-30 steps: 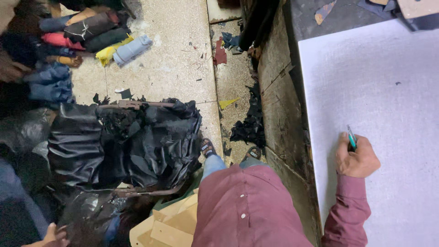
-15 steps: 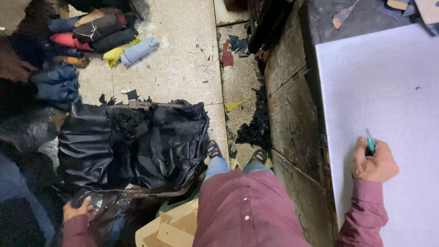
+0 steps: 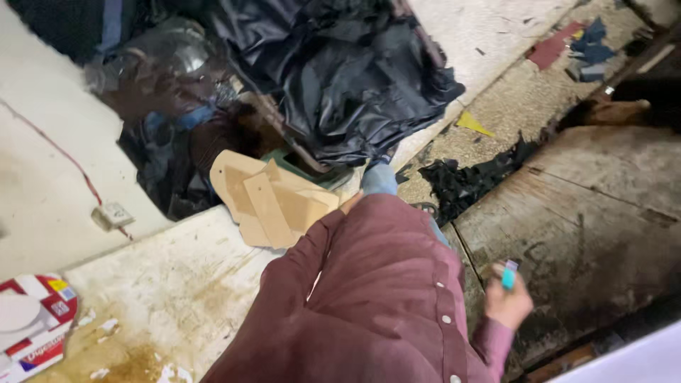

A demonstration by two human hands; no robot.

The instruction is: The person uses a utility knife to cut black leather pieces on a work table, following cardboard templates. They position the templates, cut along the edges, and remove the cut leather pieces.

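My right hand point(image 3: 508, 303) is closed around a teal pen point(image 3: 508, 277) and hangs over the edge of a worn wooden bench point(image 3: 596, 227). My left arm, in a maroon sleeve point(image 3: 319, 248), stretches toward a stack of tan cardboard pieces point(image 3: 273, 202). Only a sliver of my left hand point(image 3: 350, 203) shows at the edge of that stack. The sleeve hides the fingers, so I cannot see whether they grip anything. A corner of the white sheet point(image 3: 635, 358) shows at the bottom right.
A crumpled black sheet point(image 3: 355, 78) lies on the floor beyond the cardboard. Black scraps point(image 3: 468, 177), a yellow scrap point(image 3: 474, 124) and red and blue scraps point(image 3: 567, 39) litter the floor by the bench. A wall socket point(image 3: 110, 215) and a red-and-white box point(image 3: 32, 326) sit at left.
The view has swung left and down. My right hand has left the white sheet with the pen still in it. My left arm has reached out to the cardboard pieces.
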